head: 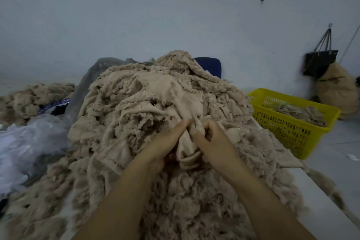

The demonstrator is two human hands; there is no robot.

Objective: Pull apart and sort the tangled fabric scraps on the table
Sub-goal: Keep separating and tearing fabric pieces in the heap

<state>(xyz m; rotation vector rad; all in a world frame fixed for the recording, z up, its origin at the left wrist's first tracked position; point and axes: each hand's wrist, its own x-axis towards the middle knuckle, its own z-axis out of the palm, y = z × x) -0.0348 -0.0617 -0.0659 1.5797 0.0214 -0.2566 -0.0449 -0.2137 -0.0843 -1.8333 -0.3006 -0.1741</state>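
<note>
Fabric scraps (152,103) lie heaped on the table (323,206), and with left hand (165,142) and right hand (211,138) each clamped on one smooth piece (187,151) near the heap's middle, pulling slowly outward close to the snag should free it cleanly for the yellow basket (288,130).

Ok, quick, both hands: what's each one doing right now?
Left hand: pinching the beige scrap.
Right hand: curled round the same scrap.

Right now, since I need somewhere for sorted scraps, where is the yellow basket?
In the head view the yellow basket sits on the right, beside the fabric pile, with a hanging black bag behind it.
</note>
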